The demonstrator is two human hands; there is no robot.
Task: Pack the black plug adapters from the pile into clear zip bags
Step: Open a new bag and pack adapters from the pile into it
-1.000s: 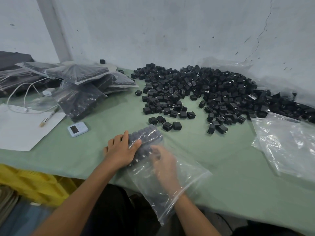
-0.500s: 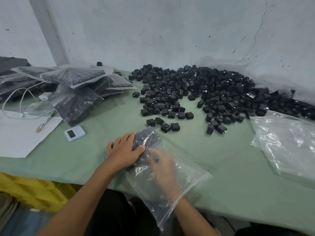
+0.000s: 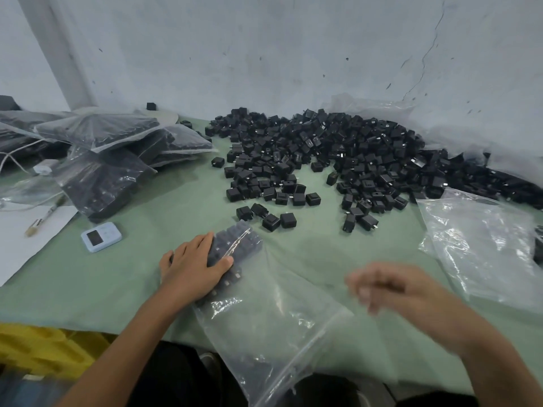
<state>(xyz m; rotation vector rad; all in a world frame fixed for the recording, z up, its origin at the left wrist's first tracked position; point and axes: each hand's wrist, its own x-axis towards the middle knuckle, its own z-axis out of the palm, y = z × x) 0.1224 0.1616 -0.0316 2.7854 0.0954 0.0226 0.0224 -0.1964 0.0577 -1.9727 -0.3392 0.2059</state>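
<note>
Left hand [image 3: 194, 268]: flat on the far end of the clear zip bag [image 3: 264, 324], fingers straight, pressing the packed adapters [image 3: 235, 245] through the plastic.
Right hand [image 3: 405, 292]: in the air at 3 o'clock of the bag, apart from it, motion-blurred; fingers look bent, can't tell if it holds anything.
Zip bag: on the green table cover [image 3: 141, 289], near end hanging over the table edge.
Adapter pile [image 3: 338, 154]: at 12 to 2 o'clock, against the wall.
Loose adapters [image 3: 270, 220]: four just beyond the bag at 12 o'clock.
Filled bags [image 3: 117, 160]: stacked at 10 o'clock.
Empty bags [image 3: 482, 245]: at 3 o'clock.
Light-blue digital device [image 3: 101, 237]: at 9 o'clock, screen markings too small to read.
White paper [image 3: 26, 230]: far left, small brush [image 3: 44, 217] lying on it.
</note>
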